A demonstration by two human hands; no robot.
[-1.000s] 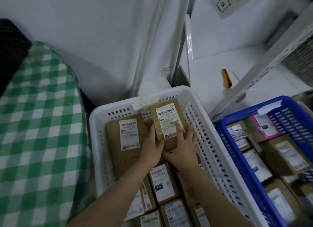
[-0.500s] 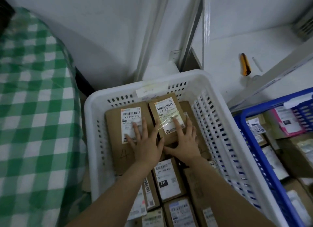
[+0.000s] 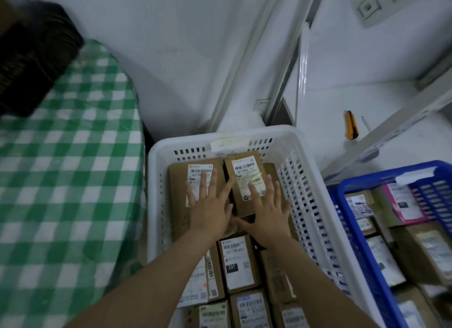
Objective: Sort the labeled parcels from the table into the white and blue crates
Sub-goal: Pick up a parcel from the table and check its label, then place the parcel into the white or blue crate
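Note:
The white crate [image 3: 156, 205] stands in the middle, filled with several brown labeled parcels. My left hand [image 3: 209, 205] lies flat with straight fingers on a wide brown parcel [image 3: 179, 195] at the crate's far left. My right hand [image 3: 265, 210] lies flat beside it on a narrower brown parcel [image 3: 244, 171] with a taped white label. More labeled parcels [image 3: 238, 264] lie nearer me under my forearms. The blue crate [image 3: 367, 261] sits to the right, holding several parcels and a pink-edged parcel [image 3: 403, 203].
A table with a green-and-white checked cloth [image 3: 61, 193] fills the left; a dark woven object [image 3: 31, 56] sits at its far end. An orange-and-black utility knife [image 3: 351, 128] lies on the white floor beyond the crates. White wall and metal frame rails stand behind.
Both hands went from holding the narrower parcel together to lying flat, the left one shifting onto the wide parcel. The parcel has settled into the crate's far end.

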